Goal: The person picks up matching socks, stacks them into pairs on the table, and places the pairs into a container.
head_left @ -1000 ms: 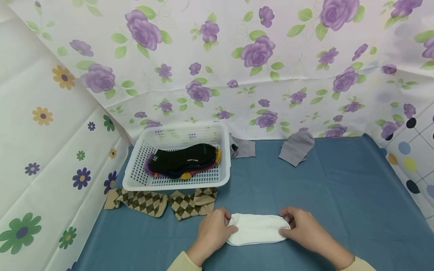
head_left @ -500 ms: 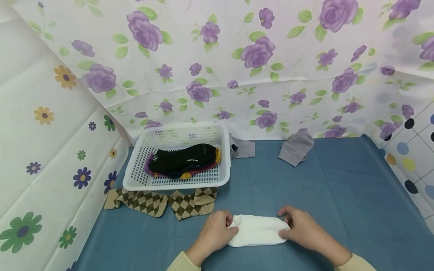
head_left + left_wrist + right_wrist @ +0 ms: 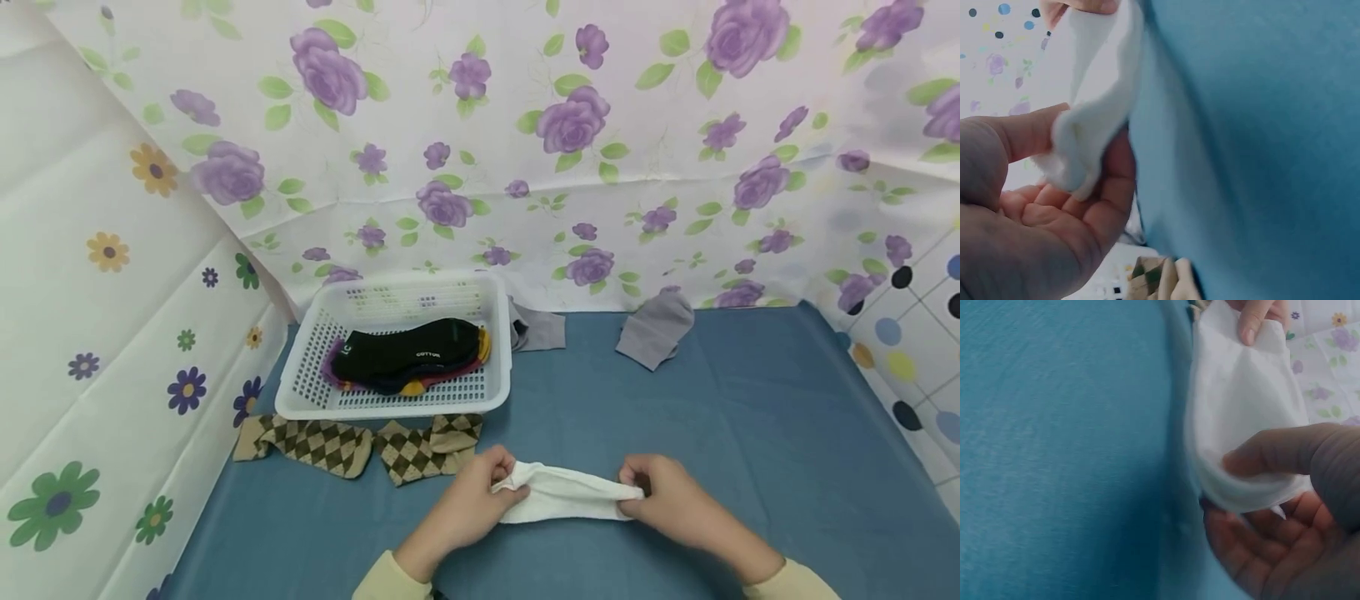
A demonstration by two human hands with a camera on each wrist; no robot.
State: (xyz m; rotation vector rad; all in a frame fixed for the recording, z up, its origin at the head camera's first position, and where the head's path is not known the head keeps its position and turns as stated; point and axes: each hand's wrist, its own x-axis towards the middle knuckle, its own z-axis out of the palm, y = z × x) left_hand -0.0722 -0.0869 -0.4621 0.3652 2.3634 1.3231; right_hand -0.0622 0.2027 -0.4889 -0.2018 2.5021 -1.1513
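A white sock (image 3: pixel 570 496) is stretched between my two hands above the blue tabletop. My left hand (image 3: pixel 477 496) pinches its open-looking end between thumb and fingers. At the other end, my right hand (image 3: pixel 667 500) pinches the rounded tip. In the left wrist view the gathered edge of the white sock (image 3: pixel 1088 125) lies between the thumb and the curled fingers. Seen from the right wrist, the sock (image 3: pixel 1247 406) hangs as a broad flat strip, the right thumb on top and fingers beneath it. Whether it is one sock or two layered together I cannot tell.
A white plastic basket (image 3: pixel 393 410) at the back left holds several dark and coloured socks (image 3: pixel 408 354). Two brown argyle socks (image 3: pixel 322 446) lie in front of it. One grey sock (image 3: pixel 543 330) lies beside the basket, another grey sock (image 3: pixel 656 329) farther right. Patterned sheets border the table.
Both hands have lifted the white sock from lying flat on the table. It now slants and creases between them. The other socks and the basket have stayed put.
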